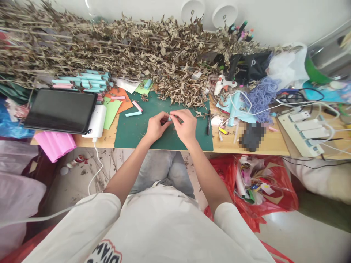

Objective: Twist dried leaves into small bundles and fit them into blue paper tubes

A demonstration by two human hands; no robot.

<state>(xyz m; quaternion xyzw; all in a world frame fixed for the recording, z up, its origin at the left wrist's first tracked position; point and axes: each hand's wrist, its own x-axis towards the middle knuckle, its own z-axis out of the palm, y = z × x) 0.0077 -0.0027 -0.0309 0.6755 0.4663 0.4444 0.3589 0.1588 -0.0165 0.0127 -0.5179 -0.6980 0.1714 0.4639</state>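
Note:
My left hand (157,127) and my right hand (185,125) meet over the green cutting mat (131,136), fingers pinched together. Between the fingertips is a small light-blue paper roll (169,118), mostly hidden; both hands seem to grip it. Left of my hands, a blue paper roll (133,114) and a pink paper roll (137,106) lie on the mat. Dried leaves (183,91) spread over the mat's far side, with small crumbs scattered around. A black pen (208,122) rests along the mat's right edge.
Bundles of dried stems (95,47) fill the back. At left are a tablet (60,110), a white power bank (95,122) and stacked blue rolls (85,82). At right lie a glue gun (224,84), purple yarn (261,96) and a power strip (303,131). A red bag (285,182) sits below.

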